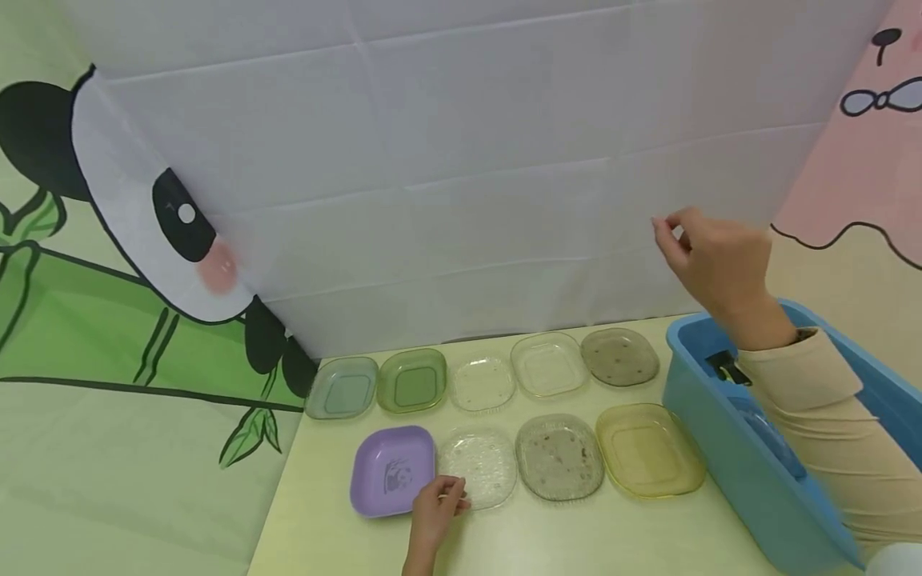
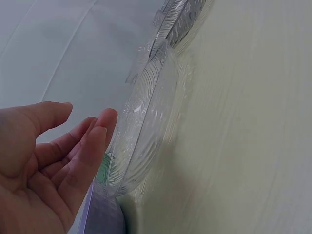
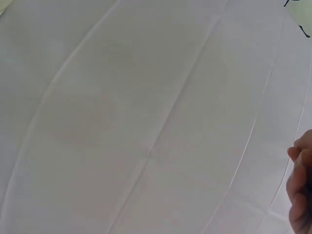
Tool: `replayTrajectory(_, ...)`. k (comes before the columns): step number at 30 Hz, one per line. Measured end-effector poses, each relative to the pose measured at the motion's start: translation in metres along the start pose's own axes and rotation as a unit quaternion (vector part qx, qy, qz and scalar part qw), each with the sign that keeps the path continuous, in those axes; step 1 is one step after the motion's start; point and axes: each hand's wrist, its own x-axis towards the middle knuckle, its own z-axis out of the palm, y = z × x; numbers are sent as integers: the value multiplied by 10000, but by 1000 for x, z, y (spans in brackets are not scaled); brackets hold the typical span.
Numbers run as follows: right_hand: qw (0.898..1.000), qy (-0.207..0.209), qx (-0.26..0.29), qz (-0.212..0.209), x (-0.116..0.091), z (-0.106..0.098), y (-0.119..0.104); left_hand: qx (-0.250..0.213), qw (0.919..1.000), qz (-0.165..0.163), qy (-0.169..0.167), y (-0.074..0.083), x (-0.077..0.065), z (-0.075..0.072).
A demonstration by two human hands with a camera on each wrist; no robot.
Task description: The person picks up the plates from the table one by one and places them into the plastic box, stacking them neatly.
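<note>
My left hand (image 1: 435,512) is over the near left edge of a clear ribbed plastic plate (image 1: 481,464), just right of a purple square plate (image 1: 393,474). In the left wrist view its thumb and relaxed fingers (image 2: 80,156) stand apart with nothing between them, overlapping the clear plate's side. Up high, above the blue plastic tub (image 1: 742,480), is my right hand (image 1: 720,252), its fingers loosely bent and no object showing in them. Only part of that hand appears at the right edge of the right wrist view.
Behind stands a row of plates: pale blue (image 1: 342,389), green (image 1: 412,381), two clear ones (image 1: 549,365) and a grey one (image 1: 619,357). In front are another grey plate (image 1: 559,458) and a yellow plate (image 1: 650,450). A white cloth (image 1: 432,160) hangs behind the table.
</note>
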Motion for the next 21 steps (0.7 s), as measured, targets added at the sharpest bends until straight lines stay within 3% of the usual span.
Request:
replayTrajectory(5,9985,216,505,7,-5,17,-33,-32,10000,-2,34,-3,2,-1)
replayTrajectory(10,9966,189,790,140,-27,32,-59,-133,9999,-11,79,11,-4,-2)
replayTrajectory(12,9961,94,839,261,-41,38,-66,-140,9999,-10,85,11,-3,-2)
replayTrajectory(15,9953,-213,823,461,-66,45,-75,-78,9999,-18,90,-3,4,-1)
replayTrajectory(21,9883,-808,821,998,-128,53,-89,-15,9999,5,125,-5,5,-4)
